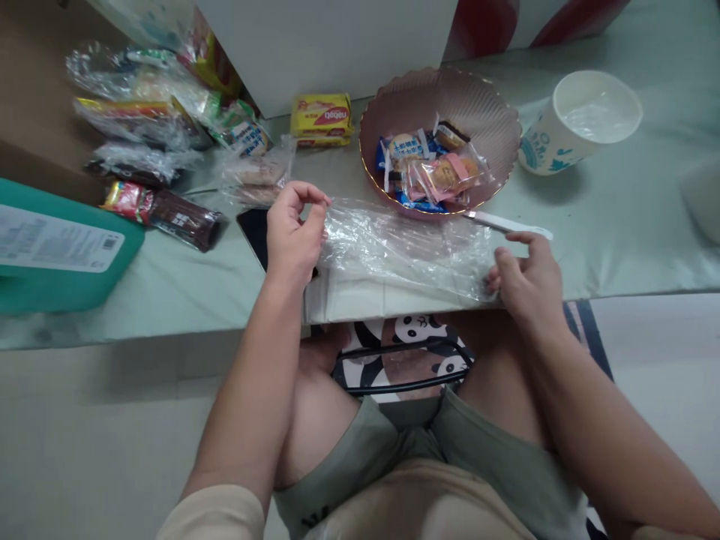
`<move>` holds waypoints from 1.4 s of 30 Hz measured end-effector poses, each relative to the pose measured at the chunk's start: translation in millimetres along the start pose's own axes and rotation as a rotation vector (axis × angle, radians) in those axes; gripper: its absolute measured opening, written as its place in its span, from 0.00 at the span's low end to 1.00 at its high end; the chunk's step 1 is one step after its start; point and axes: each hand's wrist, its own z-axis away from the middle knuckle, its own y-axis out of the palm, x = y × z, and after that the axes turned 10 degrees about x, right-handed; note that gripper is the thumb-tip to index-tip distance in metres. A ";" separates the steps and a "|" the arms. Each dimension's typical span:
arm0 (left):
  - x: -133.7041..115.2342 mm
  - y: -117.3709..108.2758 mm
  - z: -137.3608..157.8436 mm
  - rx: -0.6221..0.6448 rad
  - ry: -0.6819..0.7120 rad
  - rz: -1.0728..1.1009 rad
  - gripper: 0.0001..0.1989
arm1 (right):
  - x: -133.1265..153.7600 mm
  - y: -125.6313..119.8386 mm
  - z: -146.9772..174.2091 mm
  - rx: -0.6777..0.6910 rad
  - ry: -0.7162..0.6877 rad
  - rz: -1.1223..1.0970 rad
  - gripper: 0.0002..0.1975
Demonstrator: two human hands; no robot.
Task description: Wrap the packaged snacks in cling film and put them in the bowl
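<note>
A clear plastic bag [405, 251] is stretched sideways over the near part of the table. My left hand [295, 225] pinches its left end between thumb and fingers. At the other end, my right hand [527, 274] has its fingers closed on the plastic. Just behind the bag stands a pink ribbed glass bowl [388, 112] with a gold rim, holding several wrapped snacks [433, 169]. A white plastic handle [511, 223] lies by the bowl, near my right hand. Partly hidden under my left hand is a dark phone [256, 231].
Wrapped snacks [146, 120] are piled at the left, beside a chocolate-brown packet [183, 217] and a green container [61, 289]. Yellow packs [320, 120] sit left of the bowl. A paper cup [585, 124] stands right of it. The table's front edge [388, 315] runs above my lap.
</note>
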 end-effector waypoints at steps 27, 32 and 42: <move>-20.5 -16.5 26.9 0.467 -0.546 0.256 0.16 | 10.2 12.6 0.3 -0.126 -0.167 -0.225 0.10; -15.5 -6.1 24.7 0.311 -0.505 0.107 0.09 | 6.1 10.1 -0.4 -0.094 -0.070 -0.146 0.11; -24.5 -6.5 29.0 0.274 -0.362 -0.757 0.10 | 14.3 10.0 1.8 -0.104 0.041 0.123 0.09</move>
